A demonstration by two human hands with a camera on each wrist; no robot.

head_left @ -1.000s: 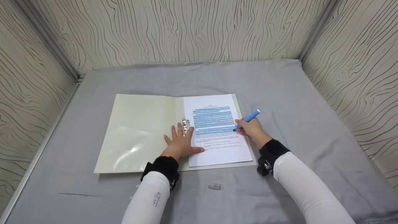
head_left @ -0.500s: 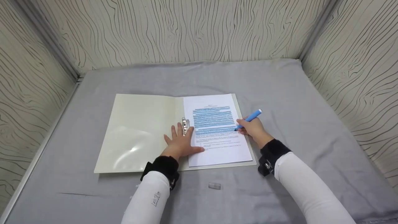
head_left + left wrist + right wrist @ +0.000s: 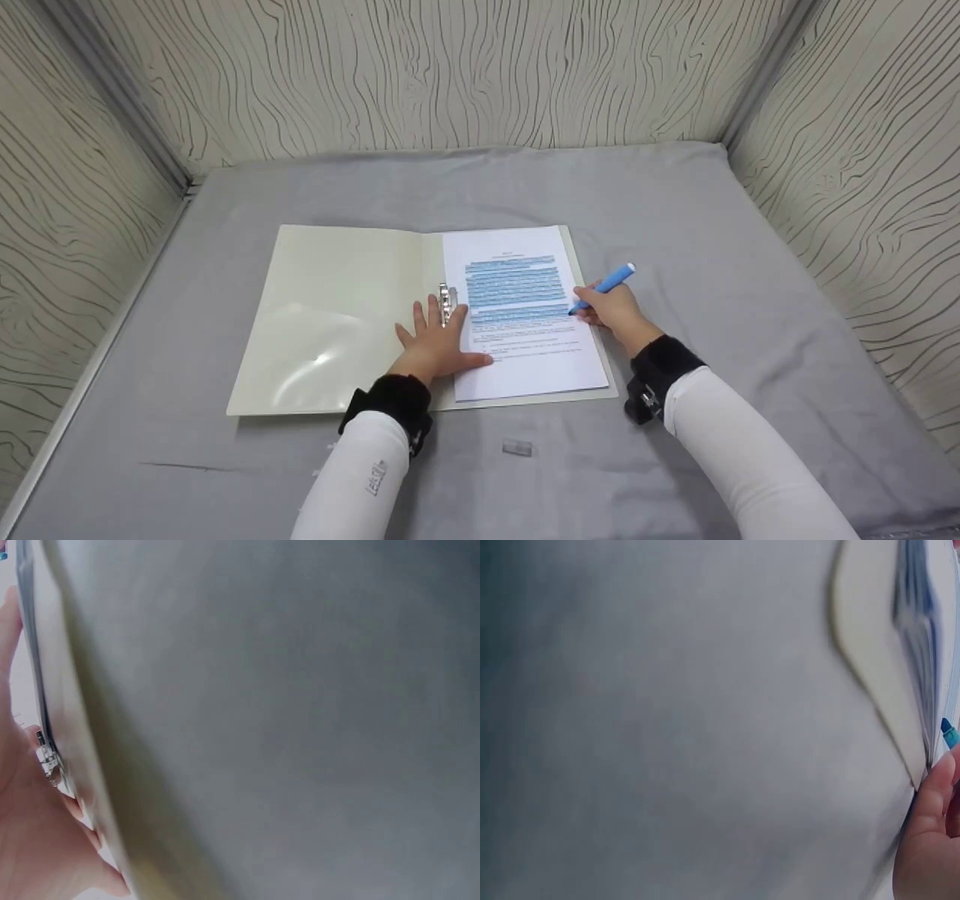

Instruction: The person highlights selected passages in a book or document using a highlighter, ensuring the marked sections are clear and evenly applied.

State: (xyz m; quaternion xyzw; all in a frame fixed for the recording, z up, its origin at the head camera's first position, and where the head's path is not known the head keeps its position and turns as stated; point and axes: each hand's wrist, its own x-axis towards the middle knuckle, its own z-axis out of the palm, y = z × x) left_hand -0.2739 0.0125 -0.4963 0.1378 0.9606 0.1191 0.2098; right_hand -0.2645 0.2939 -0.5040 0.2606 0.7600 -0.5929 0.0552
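An opened cream folder (image 3: 337, 289) lies flat, a stack of printed paper (image 3: 532, 379) on its right half. Blue marker strokes (image 3: 514, 285) cover the upper lines of text; lines lower down are plain black. My left hand (image 3: 435, 351) rests with fingers spread across the folder's spine, by the metal clip (image 3: 448, 296), its thumb over the paper's left edge. My right hand (image 3: 613, 313) pinches a blue marker (image 3: 616, 277), whose dark tip sits at the right end of the lowest blue line. In the right wrist view the marker's tip (image 3: 946, 724) shows past the fingers.
A small clear grey piece (image 3: 517, 448), perhaps plastic, lies on the grey cloth (image 3: 480, 187) in front of the folder. Patterned panels (image 3: 450, 75) enclose the table at the back and both sides.
My right hand and the marker have slid slightly right along the text line, and the lowest blue stroke reaches a little further right. My left hand stays in place.
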